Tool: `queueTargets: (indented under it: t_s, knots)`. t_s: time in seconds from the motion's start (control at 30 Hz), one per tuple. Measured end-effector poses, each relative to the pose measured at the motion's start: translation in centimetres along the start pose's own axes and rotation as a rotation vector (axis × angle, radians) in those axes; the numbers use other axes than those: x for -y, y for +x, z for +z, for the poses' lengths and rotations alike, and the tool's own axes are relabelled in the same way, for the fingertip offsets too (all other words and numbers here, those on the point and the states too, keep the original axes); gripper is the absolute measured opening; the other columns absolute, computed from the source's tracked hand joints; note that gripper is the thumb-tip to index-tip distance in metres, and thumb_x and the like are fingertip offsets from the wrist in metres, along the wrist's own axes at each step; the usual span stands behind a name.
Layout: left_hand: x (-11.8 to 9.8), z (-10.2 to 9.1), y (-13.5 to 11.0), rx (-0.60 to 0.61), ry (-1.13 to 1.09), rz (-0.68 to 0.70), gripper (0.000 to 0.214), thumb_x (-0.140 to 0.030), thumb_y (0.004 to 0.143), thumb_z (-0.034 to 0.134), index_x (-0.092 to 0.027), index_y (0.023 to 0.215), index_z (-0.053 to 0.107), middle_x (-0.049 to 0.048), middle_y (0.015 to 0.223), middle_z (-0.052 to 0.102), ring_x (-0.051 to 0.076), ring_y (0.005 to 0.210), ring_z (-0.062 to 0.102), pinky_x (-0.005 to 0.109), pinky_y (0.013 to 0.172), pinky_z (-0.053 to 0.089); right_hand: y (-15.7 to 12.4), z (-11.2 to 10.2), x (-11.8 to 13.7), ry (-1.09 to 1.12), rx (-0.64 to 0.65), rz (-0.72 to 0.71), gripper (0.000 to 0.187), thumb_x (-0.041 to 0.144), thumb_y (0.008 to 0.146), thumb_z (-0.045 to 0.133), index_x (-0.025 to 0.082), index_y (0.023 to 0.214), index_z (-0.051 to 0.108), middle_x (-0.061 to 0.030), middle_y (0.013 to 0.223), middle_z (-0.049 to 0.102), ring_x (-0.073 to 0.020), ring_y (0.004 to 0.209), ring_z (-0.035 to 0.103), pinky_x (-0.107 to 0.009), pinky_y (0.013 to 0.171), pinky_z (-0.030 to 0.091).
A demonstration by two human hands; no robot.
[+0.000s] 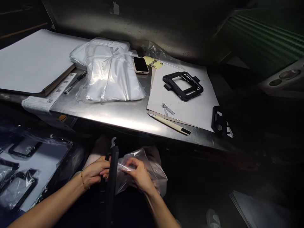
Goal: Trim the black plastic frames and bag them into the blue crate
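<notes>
My left hand [97, 171] is closed round a black plastic frame [114, 177], which stands edge-on to me over my lap. Beside it my right hand [140, 174] pinches a clear plastic bag [154, 172] between thumb and fingers. The bag hangs loosely across my legs, to the right of the frame. Above, on the metal table [99, 112], another black frame [182, 85] lies on a stack of white sheets. A nail clipper [167, 109] and a cream-handled knife [169, 123] lie near the table's front edge.
Bundles of clear bags [111, 69] tied with a strip lie mid-table beside a phone [141, 65]. Farther left are a pen [75, 82] and a large white board [40, 60]. Bagged black frames fill a lined box [54, 164] at lower left. A black part [218, 122] sits at the right corner.
</notes>
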State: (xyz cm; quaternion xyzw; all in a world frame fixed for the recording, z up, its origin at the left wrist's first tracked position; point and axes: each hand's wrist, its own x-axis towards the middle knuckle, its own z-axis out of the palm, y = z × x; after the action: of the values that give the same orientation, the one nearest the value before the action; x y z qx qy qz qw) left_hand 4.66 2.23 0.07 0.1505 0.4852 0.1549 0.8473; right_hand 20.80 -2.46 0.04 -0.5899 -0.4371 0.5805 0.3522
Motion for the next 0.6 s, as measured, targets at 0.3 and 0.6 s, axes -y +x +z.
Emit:
queueTargets:
  t_s: [0.3, 0.6]
  knots:
    - [0.1, 0.1, 0.0, -0.023, -0.082, -0.007, 0.015, -0.02, 0.083, 0.048, -0.01, 0.073, 0.053, -0.0102, 0.049, 0.044, -0.001, 0.029, 0.029, 0.011, 0.027, 0.026, -0.5, 0.2, 1.0, 0.096, 0.03, -0.076, 0.016, 0.028, 0.074, 0.061, 0.013, 0.081, 0.057, -0.0035, 0.099, 0.056, -0.0198, 0.098, 0.05, -0.043, 0.087, 0.035]
    - [1.1, -2.7, 1.4, 0.087, -0.19, 0.033, 0.021, -0.028, 0.085, 0.043, -0.012, 0.093, 0.053, -0.0046, 0.064, 0.056, -0.002, 0.031, 0.031, 0.011, 0.028, 0.027, -2.9, -1.0, 0.0, 0.313, 0.25, -0.005, 0.047, 0.055, 0.083, 0.033, 0.015, 0.076, 0.056, 0.0006, 0.064, 0.058, -0.0106, 0.056, 0.056, -0.027, 0.055, 0.046]
